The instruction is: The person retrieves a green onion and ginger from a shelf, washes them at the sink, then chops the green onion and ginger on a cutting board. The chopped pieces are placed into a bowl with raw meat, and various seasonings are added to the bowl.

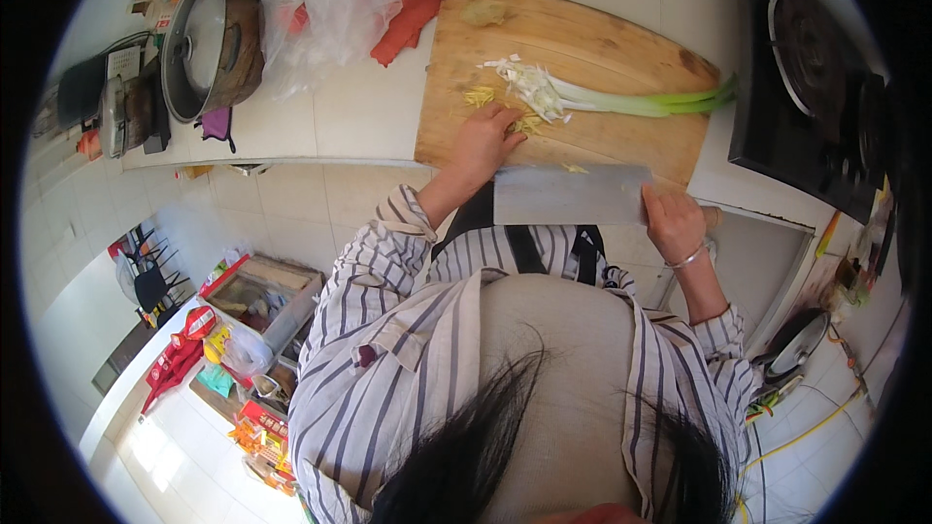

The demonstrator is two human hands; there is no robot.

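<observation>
My right hand (674, 224) grips the handle of a broad cleaver (568, 198), its blade lying sideways at the near edge of a wooden cutting board (633, 44). A few yellow shreds cling to the blade. On the board, the fingers of my left hand (489, 135) touch a small heap of yellow shreds, likely ginger (526, 124); whether they pinch any is hidden. Another little heap of yellow shreds (478, 95) sits just beyond. Chopped white scallion (533, 89) lies beside the long scallion stalks (626, 98), whose green ends point right. A knob of ginger (483, 12) rests at the far left.
Right of the board is a black gas stove (801, 80). A red cloth (421, 7), a clear plastic bag (320, 7) and a lidded pot (211, 47) stand left on the white counter (349, 124). Behind me on the left are boxes and bags (247, 342).
</observation>
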